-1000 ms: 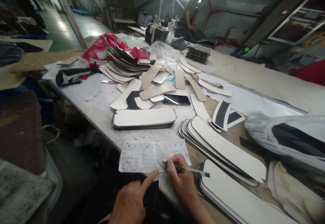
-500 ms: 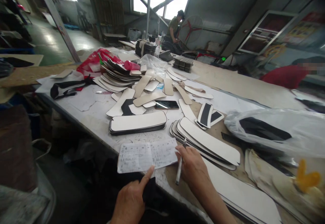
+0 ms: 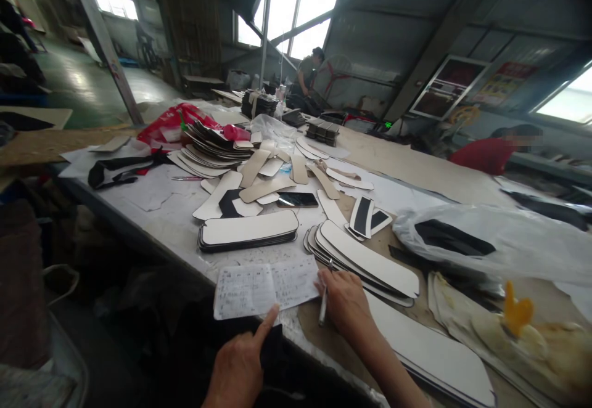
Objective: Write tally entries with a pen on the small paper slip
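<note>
An open notebook sheet with a printed grid and handwriting lies at the table's near edge. My left hand has its index finger stretched out, the tip at the sheet's lower edge; the other fingers are curled in and hold nothing I can see. At the sheet's right edge, my right hand is closed on a pen, with its fingertips touching the paper. A stack of white curved pieces lies just beyond that hand. Another stack of white pieces sits behind the sheet.
Larger white panels lie under my right forearm. Farther back are a phone, loose beige strips and a red plastic bag. Clear plastic covers dark material at right. One person is at right, another at the back.
The view has tilted up and shifted slightly right. Both hands keep about the same place at the notebook sheet, and the pen is still in my right hand.
</note>
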Action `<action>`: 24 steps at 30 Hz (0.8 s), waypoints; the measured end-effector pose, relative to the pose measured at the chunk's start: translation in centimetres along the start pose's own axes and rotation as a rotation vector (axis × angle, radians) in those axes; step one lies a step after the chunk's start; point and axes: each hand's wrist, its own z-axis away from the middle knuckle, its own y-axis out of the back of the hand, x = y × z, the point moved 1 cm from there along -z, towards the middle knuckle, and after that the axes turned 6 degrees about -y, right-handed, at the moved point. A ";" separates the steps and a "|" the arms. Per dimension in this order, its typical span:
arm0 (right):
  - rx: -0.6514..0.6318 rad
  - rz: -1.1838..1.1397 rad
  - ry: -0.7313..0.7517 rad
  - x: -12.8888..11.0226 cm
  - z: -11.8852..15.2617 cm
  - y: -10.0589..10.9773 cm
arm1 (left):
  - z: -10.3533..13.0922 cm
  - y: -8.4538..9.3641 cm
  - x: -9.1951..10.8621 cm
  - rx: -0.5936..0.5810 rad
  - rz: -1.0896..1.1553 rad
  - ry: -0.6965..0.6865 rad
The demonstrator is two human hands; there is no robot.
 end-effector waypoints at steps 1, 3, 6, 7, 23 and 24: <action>-0.011 0.012 -0.020 -0.1 0.0 -0.1 | 0.0 0.0 0.0 0.002 0.000 -0.003; -0.022 -0.025 -0.058 -0.1 -0.1 -0.1 | 0.0 0.1 0.0 0.009 -0.002 -0.008; -0.029 -0.159 -0.110 0.0 -0.1 -0.1 | 0.0 0.1 0.0 0.011 -0.002 -0.006; -0.033 -0.209 -0.119 0.1 -0.1 -0.1 | 0.0 0.1 0.0 0.011 0.000 -0.008; -0.062 0.226 0.229 -2.1 -2.0 3.3 | 0.0 0.0 -0.1 0.019 -0.007 -0.034; -0.072 0.225 0.237 -2.2 -2.1 3.5 | -0.1 0.0 -0.1 0.020 -0.004 -0.031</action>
